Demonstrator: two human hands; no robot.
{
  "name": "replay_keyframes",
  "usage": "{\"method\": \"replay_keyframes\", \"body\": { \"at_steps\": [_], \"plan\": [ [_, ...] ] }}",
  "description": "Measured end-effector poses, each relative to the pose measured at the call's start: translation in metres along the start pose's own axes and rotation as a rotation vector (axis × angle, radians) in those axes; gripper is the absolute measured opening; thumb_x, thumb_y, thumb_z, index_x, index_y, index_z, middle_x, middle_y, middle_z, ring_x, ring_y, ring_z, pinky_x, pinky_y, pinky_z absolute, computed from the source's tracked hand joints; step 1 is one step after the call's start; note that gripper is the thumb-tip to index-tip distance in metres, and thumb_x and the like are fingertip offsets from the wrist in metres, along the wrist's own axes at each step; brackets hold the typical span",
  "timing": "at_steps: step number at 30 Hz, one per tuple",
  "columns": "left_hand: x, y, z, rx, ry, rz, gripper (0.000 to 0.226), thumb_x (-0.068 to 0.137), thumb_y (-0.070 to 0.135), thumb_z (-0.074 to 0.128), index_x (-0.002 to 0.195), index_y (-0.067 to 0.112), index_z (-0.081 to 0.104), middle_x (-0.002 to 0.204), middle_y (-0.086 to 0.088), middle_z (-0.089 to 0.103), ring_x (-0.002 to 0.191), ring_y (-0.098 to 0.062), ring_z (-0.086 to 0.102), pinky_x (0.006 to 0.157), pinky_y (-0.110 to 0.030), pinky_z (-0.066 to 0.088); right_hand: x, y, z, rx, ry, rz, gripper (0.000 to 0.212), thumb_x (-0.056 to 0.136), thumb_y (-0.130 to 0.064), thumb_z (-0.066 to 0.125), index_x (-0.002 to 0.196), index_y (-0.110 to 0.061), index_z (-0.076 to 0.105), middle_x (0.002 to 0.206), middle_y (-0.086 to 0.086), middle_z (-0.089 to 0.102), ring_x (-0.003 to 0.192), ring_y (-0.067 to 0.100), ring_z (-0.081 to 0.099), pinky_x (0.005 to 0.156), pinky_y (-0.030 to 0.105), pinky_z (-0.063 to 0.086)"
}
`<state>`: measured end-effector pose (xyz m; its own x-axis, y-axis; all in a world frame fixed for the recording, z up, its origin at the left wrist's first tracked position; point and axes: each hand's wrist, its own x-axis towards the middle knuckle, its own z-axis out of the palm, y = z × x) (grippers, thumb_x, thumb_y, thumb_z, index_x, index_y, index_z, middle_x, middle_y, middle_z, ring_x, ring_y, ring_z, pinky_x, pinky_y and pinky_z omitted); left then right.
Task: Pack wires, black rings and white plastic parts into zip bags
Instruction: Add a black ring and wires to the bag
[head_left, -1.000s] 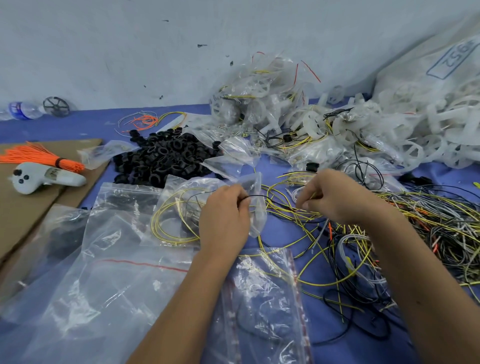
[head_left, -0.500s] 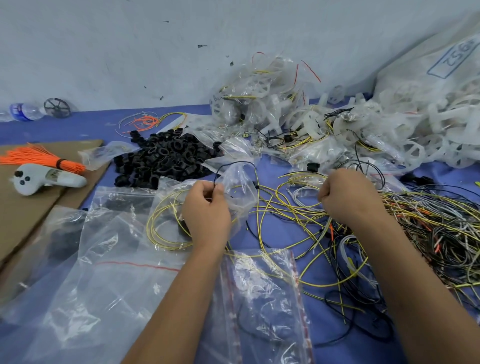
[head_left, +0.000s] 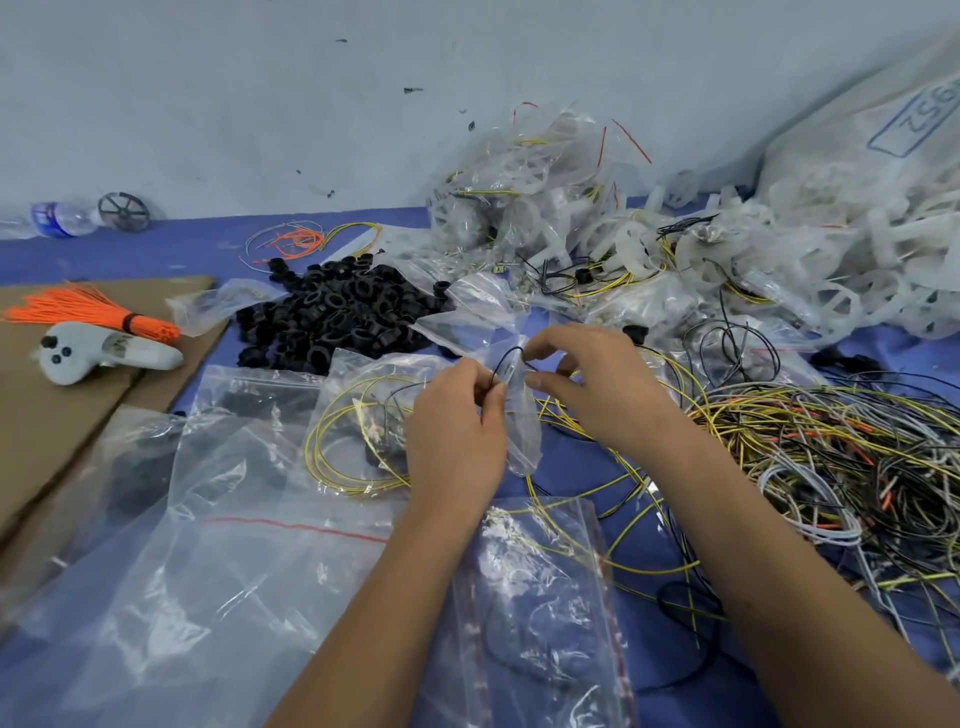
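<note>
Several items are laid out across a blue table surface (head_left: 171, 249). At far left, a plastic bottle (head_left: 54, 219) and a dark spoked wheel (head_left: 123, 211) are seen against the wall. Below them, an orange bundle of ties (head_left: 88, 310) and a white handheld controller (head_left: 98, 353) are placed on brown cardboard (head_left: 47, 415). A heap of black rings (head_left: 337, 317) is piled just right of the cardboard. Empty clear zip bags (head_left: 208, 519) are spread over the near left. One zip bag with coiled yellow wires (head_left: 358, 436) is held at its mouth by the left hand (head_left: 457, 436), whose fingers are curled and pinch the plastic. A thin black wire (head_left: 506, 361) is looped at the bag's opening and is pinched between thumb and forefinger of the right hand (head_left: 597, 384); whether its end is already inside the bag is hard to tell. A tangle of loose wires (head_left: 831, 457) is spread at right. White plastic parts (head_left: 857, 260) and filled bags (head_left: 524, 171) are heaped along the back right.
</note>
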<state>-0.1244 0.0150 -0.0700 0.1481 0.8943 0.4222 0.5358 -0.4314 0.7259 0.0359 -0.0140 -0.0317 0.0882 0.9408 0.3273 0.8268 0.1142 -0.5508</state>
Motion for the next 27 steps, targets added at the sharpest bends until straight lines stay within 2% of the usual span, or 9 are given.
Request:
{"method": "replay_keyframes", "body": {
  "at_steps": [3, 6, 10, 12, 15, 18, 20, 25, 27],
  "plan": [
    [0.0, 0.001, 0.0, 0.014, -0.028, -0.007, 0.016, 0.098, 0.029, 0.065, 0.087, 0.019, 0.059, 0.084, 0.006, 0.062, 0.08, -0.023, 0.058, 0.074, -0.045, 0.05, 0.002, 0.0, 0.003, 0.061, 0.058, 0.024, 0.006, 0.09, -0.012, 0.073, 0.085, -0.015, 0.073, 0.071, -0.008, 0.067, 0.063, 0.003, 0.061, 0.065, 0.024, 0.045],
    [-0.001, 0.004, -0.001, 0.043, -0.056, -0.025, 0.022, 0.091, 0.037, 0.073, 0.088, 0.022, 0.057, 0.082, 0.008, 0.061, 0.08, -0.021, 0.06, 0.074, -0.041, 0.052, 0.001, 0.001, 0.006, 0.232, 0.187, 0.163, 0.012, 0.092, -0.005, 0.063, 0.081, -0.008, 0.066, 0.069, 0.005, 0.071, 0.061, 0.017, 0.069, 0.065, 0.038, 0.058],
    [-0.001, 0.003, -0.002, 0.013, -0.057, -0.063, 0.022, 0.082, 0.028, 0.081, 0.084, 0.02, 0.06, 0.073, 0.008, 0.062, 0.07, -0.016, 0.06, 0.071, -0.035, 0.053, -0.004, -0.008, 0.006, 0.969, 0.321, 0.51, 0.015, 0.095, 0.005, 0.053, 0.084, -0.003, 0.059, 0.072, 0.019, 0.069, 0.055, 0.023, 0.068, 0.051, 0.029, 0.055],
    [0.001, 0.002, -0.003, -0.046, -0.041, -0.114, 0.02, 0.079, 0.023, 0.083, 0.079, 0.021, 0.063, 0.066, 0.009, 0.062, 0.06, -0.004, 0.057, 0.063, -0.019, 0.048, -0.006, -0.011, 0.007, 1.099, 0.307, 0.573, 0.013, 0.094, 0.008, 0.054, 0.094, -0.004, 0.058, 0.066, 0.017, 0.068, 0.052, 0.021, 0.065, 0.049, 0.024, 0.052],
    [0.003, 0.003, -0.005, -0.207, -0.013, -0.217, 0.017, 0.079, 0.019, 0.082, 0.073, 0.023, 0.067, 0.064, 0.01, 0.068, 0.061, 0.001, 0.063, 0.058, -0.011, 0.045, -0.01, -0.018, 0.013, 1.041, 0.263, 0.556, 0.014, 0.092, 0.01, 0.057, 0.098, 0.0, 0.064, 0.065, 0.017, 0.068, 0.049, 0.022, 0.063, 0.047, 0.024, 0.051],
    [0.005, 0.002, -0.006, -0.367, -0.002, -0.31, 0.014, 0.084, 0.017, 0.079, 0.074, 0.021, 0.07, 0.069, 0.005, 0.071, 0.063, -0.013, 0.068, 0.066, -0.037, 0.059, -0.012, -0.024, 0.023, 0.926, 0.221, 0.526, 0.016, 0.09, 0.011, 0.057, 0.092, 0.0, 0.069, 0.062, 0.016, 0.067, 0.046, 0.023, 0.063, 0.047, 0.026, 0.051],
    [0.006, 0.002, -0.007, -0.473, 0.025, -0.343, 0.013, 0.086, 0.015, 0.079, 0.076, 0.018, 0.071, 0.069, -0.002, 0.072, 0.061, -0.021, 0.066, 0.066, -0.045, 0.06, -0.013, -0.027, 0.029, 0.837, 0.194, 0.514, 0.018, 0.089, 0.011, 0.057, 0.089, -0.001, 0.07, 0.06, 0.015, 0.068, 0.046, 0.024, 0.065, 0.048, 0.026, 0.052],
    [0.003, 0.007, -0.006, -0.535, 0.151, -0.265, 0.016, 0.08, 0.01, 0.085, 0.08, 0.015, 0.071, 0.071, 0.003, 0.073, 0.064, -0.01, 0.068, 0.062, -0.024, 0.055, -0.013, -0.033, 0.029, 0.594, -0.025, 0.369, 0.022, 0.089, 0.007, 0.055, 0.084, -0.001, 0.075, 0.06, 0.011, 0.069, 0.048, 0.02, 0.064, 0.051, 0.028, 0.053],
    [0.003, 0.008, -0.005, -0.541, 0.177, -0.233, 0.018, 0.079, 0.009, 0.086, 0.078, 0.016, 0.069, 0.07, 0.003, 0.072, 0.063, -0.01, 0.067, 0.061, -0.023, 0.054, -0.012, -0.035, 0.025, 0.595, -0.074, 0.316, 0.023, 0.091, 0.006, 0.052, 0.084, 0.003, 0.074, 0.061, 0.011, 0.067, 0.049, 0.019, 0.061, 0.051, 0.027, 0.051]
  ]
}}
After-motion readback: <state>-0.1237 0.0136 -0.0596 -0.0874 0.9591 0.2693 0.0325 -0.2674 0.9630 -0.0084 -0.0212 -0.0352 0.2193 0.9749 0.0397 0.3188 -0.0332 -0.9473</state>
